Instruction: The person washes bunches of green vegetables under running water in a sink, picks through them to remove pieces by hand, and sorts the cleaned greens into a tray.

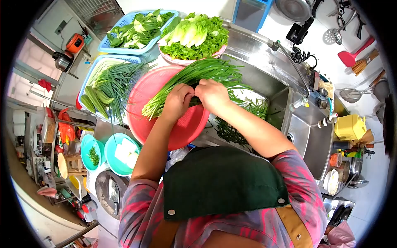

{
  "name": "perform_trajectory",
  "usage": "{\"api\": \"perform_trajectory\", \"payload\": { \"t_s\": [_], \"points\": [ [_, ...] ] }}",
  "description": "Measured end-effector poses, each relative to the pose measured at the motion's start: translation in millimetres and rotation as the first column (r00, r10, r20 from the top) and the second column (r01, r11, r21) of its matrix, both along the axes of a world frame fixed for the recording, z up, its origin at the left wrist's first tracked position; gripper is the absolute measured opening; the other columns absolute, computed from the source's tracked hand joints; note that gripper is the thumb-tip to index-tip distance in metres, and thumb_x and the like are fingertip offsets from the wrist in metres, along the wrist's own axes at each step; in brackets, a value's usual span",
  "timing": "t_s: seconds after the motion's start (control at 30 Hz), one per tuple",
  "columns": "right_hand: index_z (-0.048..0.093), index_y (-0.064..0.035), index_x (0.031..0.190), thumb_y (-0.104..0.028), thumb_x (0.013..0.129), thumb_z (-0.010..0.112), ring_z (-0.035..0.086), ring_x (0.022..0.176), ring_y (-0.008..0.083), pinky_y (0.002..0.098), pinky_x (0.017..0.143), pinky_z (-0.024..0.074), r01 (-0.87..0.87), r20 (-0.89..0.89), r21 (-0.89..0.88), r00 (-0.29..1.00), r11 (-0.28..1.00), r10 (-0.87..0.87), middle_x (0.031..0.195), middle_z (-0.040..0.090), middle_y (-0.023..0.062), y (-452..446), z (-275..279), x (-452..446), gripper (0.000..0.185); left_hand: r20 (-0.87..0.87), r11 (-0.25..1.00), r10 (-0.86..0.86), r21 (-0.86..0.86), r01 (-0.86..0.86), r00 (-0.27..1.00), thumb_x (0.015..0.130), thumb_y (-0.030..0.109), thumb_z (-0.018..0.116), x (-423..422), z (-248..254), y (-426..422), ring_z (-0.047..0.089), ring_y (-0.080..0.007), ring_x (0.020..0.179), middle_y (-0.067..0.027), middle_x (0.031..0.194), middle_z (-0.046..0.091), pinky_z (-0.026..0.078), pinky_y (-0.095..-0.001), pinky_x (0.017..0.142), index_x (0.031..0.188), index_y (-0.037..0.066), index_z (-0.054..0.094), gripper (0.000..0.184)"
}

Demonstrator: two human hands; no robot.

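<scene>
A long bundle of garlic chives (219, 70) lies across a pink plastic basket (171, 134), its pale stem ends to the left and its green leaves reaching over the sink side. My left hand (178, 101) and my right hand (212, 96) meet above the bundle's middle. Fingers of both are bent and pinched, with the fingertips close together. Whatever thin thing lies between them is too small to make out. Below my right forearm, loose green stalks (233, 130) lie in and by the sink.
Metal sink (285, 107) with a faucet (297, 103) on the right. Blue baskets (140, 51) of greens and a basket of lettuce (192, 35) stand at the back. Turquoise bowls (111, 159) and a cleaver (113, 194) on a round board (101, 186) are at left.
</scene>
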State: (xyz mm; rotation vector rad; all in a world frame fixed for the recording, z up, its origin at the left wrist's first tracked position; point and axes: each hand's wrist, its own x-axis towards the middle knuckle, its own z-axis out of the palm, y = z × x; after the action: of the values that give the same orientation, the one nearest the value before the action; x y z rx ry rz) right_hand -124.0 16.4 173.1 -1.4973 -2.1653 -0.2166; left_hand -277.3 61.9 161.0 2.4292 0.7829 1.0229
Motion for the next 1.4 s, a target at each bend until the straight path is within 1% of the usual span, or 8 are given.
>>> {"api": "perform_trajectory", "payload": {
  "t_s": [0.17,0.33,0.47,0.63,0.77,0.87,1.07,1.4],
  "points": [
    [0.059,-0.0091,0.074,-0.014,0.072,0.059,0.054,0.068,0.0253,0.0371,0.060,0.0448,-0.066,-0.433,-0.021,0.900,0.998,0.051,0.069,0.049,0.0063,-42.3,17.2,27.1,0.006,-0.044,0.999,0.029,0.031,-0.028,0.999,0.062,0.008,0.067,-4.8,2.5,3.8,0.050,-0.0298,0.087,-0.0102,0.091,0.053,0.040,-0.0389,0.076,0.089,0.006,0.055,0.030],
    [0.060,-0.0088,0.077,-0.019,0.076,0.057,0.057,0.069,0.0255,0.0364,0.057,0.0460,0.047,-0.110,-0.517,0.987,0.854,-0.121,0.073,0.056,0.0081,-99.4,-41.7,76.7,0.011,-0.513,0.991,0.131,0.067,-0.113,0.848,0.039,0.036,0.080,16.1,13.9,-4.5,0.009,-0.0384,0.127,-0.0149,0.138,0.013,0.008,-0.0572,0.098,0.135,0.014,0.015,0.118],
    [0.059,-0.0083,0.074,-0.026,0.077,0.058,0.059,0.065,0.0242,0.0349,0.054,0.0463,0.214,-0.045,-0.556,0.957,0.803,-0.287,0.066,0.059,0.0116,-111.9,-42.4,91.6,0.018,-0.615,0.978,0.185,0.039,-0.205,0.766,0.036,0.037,0.081,30.0,16.1,4.8,0.006,-0.0383,0.128,-0.0171,0.139,0.008,0.007,-0.0569,0.099,0.135,0.012,0.014,0.122],
    [0.061,-0.0091,0.080,-0.019,0.075,0.059,0.055,0.059,0.0234,0.0318,0.055,0.0446,0.379,-0.664,-0.116,0.658,0.918,-0.355,0.071,0.057,0.0099,-76.2,-4.5,118.5,0.011,-0.521,0.996,0.014,-0.067,-0.058,0.854,0.036,0.034,0.081,35.1,36.6,7.3,0.004,-0.0384,0.128,-0.0189,0.139,0.008,0.004,-0.0551,0.099,0.134,0.011,0.015,0.121],
    [0.063,-0.0112,0.085,-0.025,0.073,0.061,0.055,0.062,0.0263,0.0337,0.061,0.0452,0.324,-0.512,-0.164,0.779,0.932,-0.361,0.077,0.058,0.0097,-18.5,-13.8,150.9,0.019,-0.380,0.995,-0.071,-0.088,0.041,0.922,0.049,0.032,0.078,43.3,43.1,14.3,0.007,-0.0385,0.128,-0.0197,0.138,0.013,0.007,-0.0510,0.101,0.128,0.014,0.035,0.092],
    [0.065,-0.0120,0.086,-0.029,0.071,0.063,0.057,0.067,0.0265,0.0343,0.063,0.0453,0.188,-0.410,-0.333,0.854,0.924,-0.321,0.075,0.060,0.0096,12.2,-16.2,147.4,0.023,-0.219,0.997,0.005,0.071,0.011,0.976,0.069,0.022,0.066,55.0,35.5,29.1,0.026,-0.0361,0.122,-0.0124,0.130,0.035,0.014,-0.0529,0.098,0.092,0.018,0.064,0.023],
    [0.062,-0.0091,0.074,-0.024,0.067,0.067,0.058,0.069,0.0222,0.0334,0.063,0.0450,0.084,-0.392,-0.601,0.836,0.795,-0.385,0.071,0.061,0.0087,40.5,-5.0,136.4,0.017,-0.231,0.991,-0.067,0.098,0.091,0.971,0.069,0.015,0.066,87.9,42.7,51.6,0.038,-0.0285,0.114,-0.0080,0.122,0.044,0.022,-0.0480,0.095,0.083,0.017,0.066,0.015],
    [0.057,-0.0078,0.081,-0.007,0.072,0.053,0.057,0.086,0.0272,0.0375,0.071,0.0458,0.199,-0.068,-0.374,0.968,0.906,-0.241,0.084,0.060,0.0109,29.9,28.3,116.2,0.010,-0.604,0.975,0.048,0.203,0.095,0.796,0.067,0.026,0.066,127.0,55.6,51.2,0.031,-0.0259,0.121,-0.0016,0.129,0.038,0.010,-0.0569,0.099,0.087,0.023,0.064,0.020]
  ]
}}
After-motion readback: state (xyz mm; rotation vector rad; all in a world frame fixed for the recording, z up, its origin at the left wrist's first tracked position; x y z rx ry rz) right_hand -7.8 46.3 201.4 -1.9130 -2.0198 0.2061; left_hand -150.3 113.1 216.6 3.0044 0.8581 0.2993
